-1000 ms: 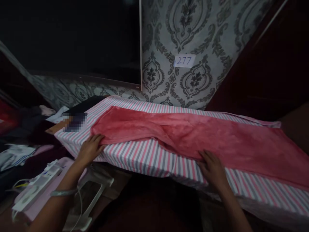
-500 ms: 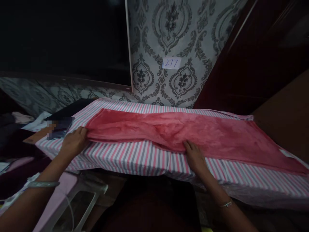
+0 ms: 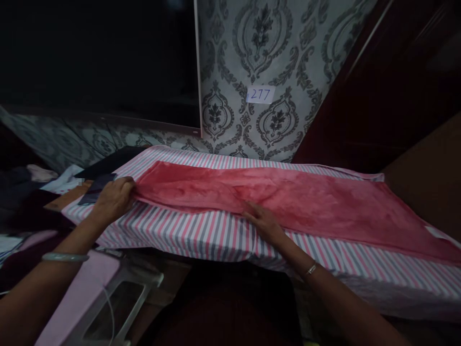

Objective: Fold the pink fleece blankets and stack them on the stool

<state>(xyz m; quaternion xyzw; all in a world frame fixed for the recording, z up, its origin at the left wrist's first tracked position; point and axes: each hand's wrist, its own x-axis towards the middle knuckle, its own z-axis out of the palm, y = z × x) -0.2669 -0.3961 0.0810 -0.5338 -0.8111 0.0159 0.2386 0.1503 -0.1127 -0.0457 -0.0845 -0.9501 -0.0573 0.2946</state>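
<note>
Both hands (image 3: 114, 199) (image 3: 264, 223) on cloth (image 3: 324, 204), near edge

With 1 left hand (image 3: 114, 198) and 1 right hand (image 3: 263, 222), the hands come to 2. There is 1 red cloth (image 3: 317, 204) and 1 striped cloth (image 3: 196, 235), so 2 spread cloths. With 1 pale bangle (image 3: 65, 258) and 1 thin bracelet (image 3: 311, 268), wrist ornaments number 2. There is 1 large dark screen (image 3: 101, 62), 1 paper label (image 3: 260, 94) (its written digits number 3), and 1 small white tag (image 3: 435, 232). The clothes (image 3: 36, 209) heaped at the left overlap too much to count.
</note>
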